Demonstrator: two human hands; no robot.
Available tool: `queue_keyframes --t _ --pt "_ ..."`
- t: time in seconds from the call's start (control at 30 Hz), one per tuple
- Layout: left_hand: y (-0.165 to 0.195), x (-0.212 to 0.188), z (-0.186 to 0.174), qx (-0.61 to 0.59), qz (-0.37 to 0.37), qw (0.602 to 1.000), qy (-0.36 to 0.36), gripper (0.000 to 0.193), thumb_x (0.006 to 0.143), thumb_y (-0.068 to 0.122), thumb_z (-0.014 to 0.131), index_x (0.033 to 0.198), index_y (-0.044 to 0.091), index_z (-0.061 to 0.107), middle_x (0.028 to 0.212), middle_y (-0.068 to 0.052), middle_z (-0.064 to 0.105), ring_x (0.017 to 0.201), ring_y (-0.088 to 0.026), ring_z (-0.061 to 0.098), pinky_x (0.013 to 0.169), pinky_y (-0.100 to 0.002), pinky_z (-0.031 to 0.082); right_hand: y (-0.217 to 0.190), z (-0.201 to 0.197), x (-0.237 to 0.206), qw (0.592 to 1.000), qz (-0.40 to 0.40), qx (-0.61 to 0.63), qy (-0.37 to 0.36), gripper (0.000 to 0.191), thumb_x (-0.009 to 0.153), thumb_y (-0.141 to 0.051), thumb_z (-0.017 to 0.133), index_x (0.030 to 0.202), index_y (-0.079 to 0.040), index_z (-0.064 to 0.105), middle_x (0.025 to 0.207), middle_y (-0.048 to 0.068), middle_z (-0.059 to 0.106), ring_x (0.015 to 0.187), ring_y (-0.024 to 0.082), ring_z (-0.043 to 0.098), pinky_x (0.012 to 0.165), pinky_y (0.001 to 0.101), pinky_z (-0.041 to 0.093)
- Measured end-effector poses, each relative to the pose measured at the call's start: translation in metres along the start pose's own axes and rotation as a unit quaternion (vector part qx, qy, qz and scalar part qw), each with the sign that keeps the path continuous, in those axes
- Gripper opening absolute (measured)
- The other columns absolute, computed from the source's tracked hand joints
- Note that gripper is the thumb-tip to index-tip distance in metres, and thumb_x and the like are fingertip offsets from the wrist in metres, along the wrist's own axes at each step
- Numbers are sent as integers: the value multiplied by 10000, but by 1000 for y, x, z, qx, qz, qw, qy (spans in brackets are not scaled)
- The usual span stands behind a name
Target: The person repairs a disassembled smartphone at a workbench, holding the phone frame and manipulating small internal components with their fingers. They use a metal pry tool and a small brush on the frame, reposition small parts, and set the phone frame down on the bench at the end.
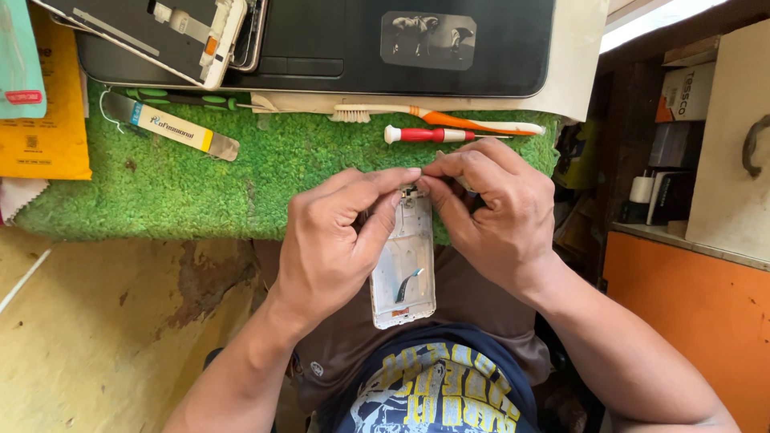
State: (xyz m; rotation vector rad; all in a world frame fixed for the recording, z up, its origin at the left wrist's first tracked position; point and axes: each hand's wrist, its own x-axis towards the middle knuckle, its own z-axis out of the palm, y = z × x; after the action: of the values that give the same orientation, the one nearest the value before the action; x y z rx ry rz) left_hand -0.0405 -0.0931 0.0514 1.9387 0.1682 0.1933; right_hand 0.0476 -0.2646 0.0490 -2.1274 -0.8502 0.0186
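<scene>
Both hands work at the top end of a white phone frame point(403, 265), held over the lap just off the table's near edge, not resting on the table. Left hand point(333, 240) wraps the frame's left side, thumb braced along its edge to steady it, grip clamped on the frame. Right hand point(497, 212) has thumb and index fingertips pinched together at the frame's top edge, on something too small to make out, so cannot tell if a part is held. The frame lies lengthwise away from the body, inner side up, so the top end meets both sets of fingertips. A green turf mat point(200, 184) covers the table's near part, likely to stop small parts rolling. Along the mat's far edge, within reach: a red-handled screwdriver point(429, 135), an orange and white toothbrush point(437, 119), a flat metal pry tool point(172, 127) toward the left. Behind those, a closed dark laptop point(417, 48) with an opened phone point(212, 36) lying on its left part. Yellow envelope point(44, 120) at the table's left edge.
</scene>
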Motion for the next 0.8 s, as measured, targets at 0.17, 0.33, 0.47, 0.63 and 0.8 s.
queue_keyframes --t 0.17,0.33,0.47,0.63,0.8 --pt "0 0 0 10 -19 1000 0 246 959 30 684 1194 57 749 858 -106 705 677 -169 673 621 -286 519 0 -1 0 1000 -6 -11 10 133 933 -1 799 1043 -32 732 976 96 695 864 212 717 748 312 563" --pt "1 0 -2 6 -13 1000 7 235 967 40 680 1194 49 741 881 -108 704 685 -171 675 626 -289 520 4 -8 -2 999 7 39 -18 263 935 125 633 1149 0 723 1037 125 712 844 175 724 752 281 581" --pt "-1 -1 -4 19 -17 1000 10 222 969 59 692 1185 51 746 854 -105 693 649 -174 656 598 -298 503 6 -6 -7 975 40 218 -20 330 964 59 610 1273 39 498 1027 73 721 930 121 735 800 227 618" --pt "-4 2 -4 16 -28 999 20 219 975 64 689 1185 46 747 830 -105 680 620 -166 628 580 -300 492 9 -5 -9 995 -97 7 -32 144 944 37 768 1071 0 709 1044 102 739 895 191 759 795 282 619" --pt "-8 6 -7 10 -42 999 22 213 976 66 685 1178 44 749 810 -100 684 600 -153 628 561 -294 488 12 -4 -5 981 -168 -75 -60 272 838 3 828 1096 -65 774 864 63 666 708 210 644 630 339 524"
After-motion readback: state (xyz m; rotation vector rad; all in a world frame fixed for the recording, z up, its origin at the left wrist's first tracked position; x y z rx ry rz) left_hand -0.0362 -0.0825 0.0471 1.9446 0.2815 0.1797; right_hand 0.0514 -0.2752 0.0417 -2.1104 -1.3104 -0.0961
